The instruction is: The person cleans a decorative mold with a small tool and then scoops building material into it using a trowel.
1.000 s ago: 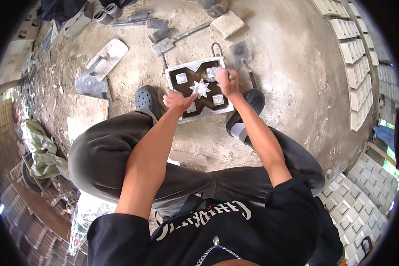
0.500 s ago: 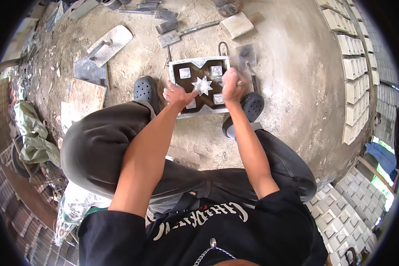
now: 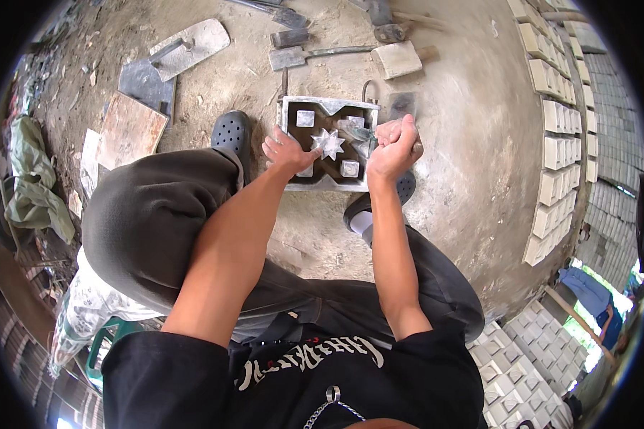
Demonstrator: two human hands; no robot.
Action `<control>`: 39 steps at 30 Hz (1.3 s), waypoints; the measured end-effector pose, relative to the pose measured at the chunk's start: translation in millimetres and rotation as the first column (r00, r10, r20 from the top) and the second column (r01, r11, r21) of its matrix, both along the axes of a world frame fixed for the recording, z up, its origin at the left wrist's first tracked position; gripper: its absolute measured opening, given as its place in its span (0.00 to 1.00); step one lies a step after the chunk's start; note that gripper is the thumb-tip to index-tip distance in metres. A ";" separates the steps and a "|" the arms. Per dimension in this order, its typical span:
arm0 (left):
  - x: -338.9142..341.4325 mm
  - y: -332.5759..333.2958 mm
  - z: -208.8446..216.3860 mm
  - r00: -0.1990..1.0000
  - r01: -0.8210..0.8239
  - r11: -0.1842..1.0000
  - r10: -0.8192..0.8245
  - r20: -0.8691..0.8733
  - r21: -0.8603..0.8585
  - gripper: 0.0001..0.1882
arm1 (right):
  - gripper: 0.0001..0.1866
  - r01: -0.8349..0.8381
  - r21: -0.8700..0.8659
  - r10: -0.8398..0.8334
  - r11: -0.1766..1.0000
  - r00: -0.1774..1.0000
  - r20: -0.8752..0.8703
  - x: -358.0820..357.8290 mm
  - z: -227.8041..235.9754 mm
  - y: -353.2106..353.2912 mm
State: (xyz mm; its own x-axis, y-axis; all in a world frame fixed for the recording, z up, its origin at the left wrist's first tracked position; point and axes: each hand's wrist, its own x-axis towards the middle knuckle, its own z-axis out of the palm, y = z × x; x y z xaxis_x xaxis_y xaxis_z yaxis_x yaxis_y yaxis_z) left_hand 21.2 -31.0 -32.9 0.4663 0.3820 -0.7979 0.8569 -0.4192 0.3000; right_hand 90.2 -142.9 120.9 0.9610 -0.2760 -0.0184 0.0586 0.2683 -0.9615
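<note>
On the floor between my feet stands a rectangular metal mould [image 3: 329,187] with V-shaped notches in its long sides. Inside it are a silvery star-shaped piece [image 3: 328,144] at the centre and square blocks [image 3: 305,119] near the corners. My left hand [image 3: 288,151] rests over the mould's left side, fingers spread, thumb reaching to the star. Closed in a fist at the mould's right edge, my right hand [image 3: 395,148] grips a small trowel [image 3: 358,133]. Its narrow blade points left over the upper right block; the handle is hidden in my fist.
Beyond the mould lie a flat shovel-like tool [image 3: 289,58], a mallet [image 3: 398,60] and a float [image 3: 192,48]. A wooden board [image 3: 132,131] is at left, near my shoe [image 3: 232,140]. A square flat blade [image 3: 402,105] lies right of the mould. Pale moulded blocks [image 3: 555,136] line the right.
My right hand has turned and moved slightly right and down, bringing the small trowel's blade into clear view over the mould. The left hand keeps its place on the mould. My view has shifted somewhat.
</note>
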 end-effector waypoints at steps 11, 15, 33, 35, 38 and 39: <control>0.9 1.1 10.1 1.000 0.005 1.000 -0.005 -0.018 -0.006 0.68 | 0.26 -0.395 -0.505 0.392 0.768 0.912 -0.117 9.7 -88.8 30.3; 0.3 1.3 8.7 1.000 -0.018 1.000 0.018 -0.009 -0.006 0.68 | 0.26 -0.507 -0.385 0.494 0.771 0.858 -0.140 23.9 -89.3 19.7; -2.8 3.4 5.8 1.000 -0.003 1.000 0.003 0.004 -0.017 0.64 | 0.20 -0.611 -0.238 0.617 0.755 0.785 -0.057 26.9 -96.2 7.5; -2.0 2.9 7.2 0.999 -0.012 1.000 0.012 0.038 -0.019 0.64 | 0.19 -0.501 -0.170 0.512 0.849 0.859 0.023 15.9 -93.4 10.5; -3.2 2.4 9.6 0.999 -0.016 1.000 0.016 0.031 -0.016 0.65 | 0.18 -0.402 -0.246 0.460 0.882 0.846 0.268 7.4 -93.3 19.4; -3.6 2.4 10.0 0.999 -0.012 1.000 0.012 0.030 -0.004 0.66 | 0.18 -0.412 -0.311 0.480 0.856 0.857 0.188 8.6 -94.3 23.6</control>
State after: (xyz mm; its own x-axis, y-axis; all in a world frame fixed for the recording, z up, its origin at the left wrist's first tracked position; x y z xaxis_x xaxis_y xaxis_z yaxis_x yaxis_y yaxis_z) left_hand 17.7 -28.6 -22.9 0.4857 0.3849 -0.7848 0.8524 -0.4076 0.3276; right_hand 98.8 -119.3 26.6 0.9427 0.2219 0.2492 0.2380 0.0766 -0.9683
